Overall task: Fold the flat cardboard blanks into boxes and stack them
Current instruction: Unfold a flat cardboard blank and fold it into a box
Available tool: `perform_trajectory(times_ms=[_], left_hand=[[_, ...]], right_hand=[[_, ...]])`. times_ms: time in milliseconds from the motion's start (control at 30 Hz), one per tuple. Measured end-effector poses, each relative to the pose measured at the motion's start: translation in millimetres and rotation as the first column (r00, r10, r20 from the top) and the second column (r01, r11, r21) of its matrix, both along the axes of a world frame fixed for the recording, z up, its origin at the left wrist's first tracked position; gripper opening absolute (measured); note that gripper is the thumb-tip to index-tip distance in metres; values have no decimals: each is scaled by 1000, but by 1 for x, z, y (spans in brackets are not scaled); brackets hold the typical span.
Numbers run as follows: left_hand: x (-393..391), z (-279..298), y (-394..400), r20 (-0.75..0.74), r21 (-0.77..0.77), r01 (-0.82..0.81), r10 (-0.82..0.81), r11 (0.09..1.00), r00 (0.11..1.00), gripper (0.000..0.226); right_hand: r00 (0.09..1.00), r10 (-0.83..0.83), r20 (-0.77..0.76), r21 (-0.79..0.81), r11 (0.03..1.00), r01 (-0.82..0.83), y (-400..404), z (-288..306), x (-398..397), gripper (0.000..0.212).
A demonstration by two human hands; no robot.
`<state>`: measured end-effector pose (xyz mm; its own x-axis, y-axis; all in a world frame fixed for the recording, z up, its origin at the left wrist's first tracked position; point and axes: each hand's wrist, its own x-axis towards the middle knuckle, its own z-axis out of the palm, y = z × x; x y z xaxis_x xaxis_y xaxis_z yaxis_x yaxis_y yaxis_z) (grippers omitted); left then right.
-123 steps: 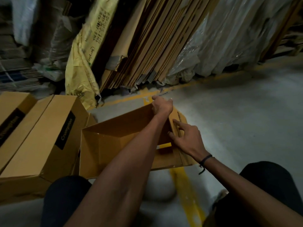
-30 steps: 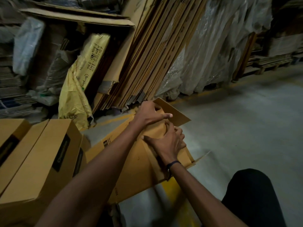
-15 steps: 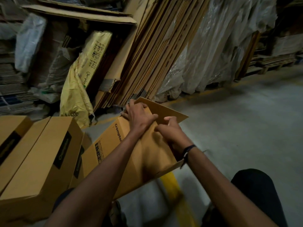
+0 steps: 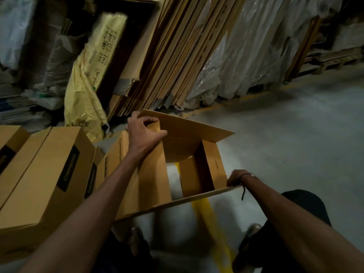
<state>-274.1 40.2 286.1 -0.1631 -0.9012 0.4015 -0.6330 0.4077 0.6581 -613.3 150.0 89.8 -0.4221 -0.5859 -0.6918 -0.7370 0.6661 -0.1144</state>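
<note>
Box (image 4: 155, 186) sat open over the floor (image 4: 295, 150), beside folded boxes (image 4: 45, 174). My left hand (image 4: 142, 133) gripped its far corner flap; my right hand (image 4: 235, 177) curled over the near right corner.

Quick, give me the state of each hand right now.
Left hand: grip curled over the far corner of the open brown cardboard box.
Right hand: grip curled on the box's near right corner.
</note>
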Motion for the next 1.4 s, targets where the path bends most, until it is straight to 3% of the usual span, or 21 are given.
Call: perform_trajectory(times_ms=[67,100,167,267,367,467,600,800,933,1000,1067,1133,1200,1267,1400], left_hand=[[8,-3,-6,-33,-26,10,-11,1000,999,46],[11,-4,-9,-39,-37,29,-31,999,999,45],[13,-6,-11,-56,-44,78,-80,996,995,44],[16,0,-15,-122,-35,98,-102,995,987,45],[28,-1,-28,-176,2,90,-88,996,980,48],[37,-17,-32,-231,78,118,-97,990,968,47],[32,-58,-31,-274,155,179,-132,972,953,37],[38,-138,-43,-114,499,184,-146,847,983,27],[38,-145,-53,-51,499,126,-116,857,992,28],[38,-143,-54,8,465,70,-83,882,997,26],[36,-138,-49,91,402,45,-89,914,992,24],[36,-134,-45,145,355,71,-130,932,981,25],[38,-130,-44,169,326,89,-150,941,974,29],[40,-129,-44,176,288,111,-166,951,970,35],[41,-130,-42,172,217,178,-217,960,961,42]], right_hand=[[991,-118,61,10,993,118,20,-10,-11,61],[967,-190,171,-1,981,193,32,2,-5,49],[846,-372,382,-52,905,422,48,23,3,14],[709,-505,492,-170,743,647,45,14,-17,11],[674,-575,464,-318,602,732,38,34,-30,31],[705,-615,354,-489,521,700,43,72,-34,11],[729,-623,286,-606,472,641,57,78,-45,19],[811,-568,140,-669,550,501,79,55,-45,17],[853,-519,52,-647,634,425,84,41,-51,26],[873,-484,-55,-526,757,387,82,48,-52,32],[876,-445,-188,-389,852,349,73,53,-60,53],[884,-329,-332,-302,925,231,60,57,-67,73],[873,-173,-456,-235,970,70,43,61,-65,78],[894,-104,-436,-177,984,28,20,53,-64,89],[982,-108,-157,-31,994,105,-26,21,-61,143]])
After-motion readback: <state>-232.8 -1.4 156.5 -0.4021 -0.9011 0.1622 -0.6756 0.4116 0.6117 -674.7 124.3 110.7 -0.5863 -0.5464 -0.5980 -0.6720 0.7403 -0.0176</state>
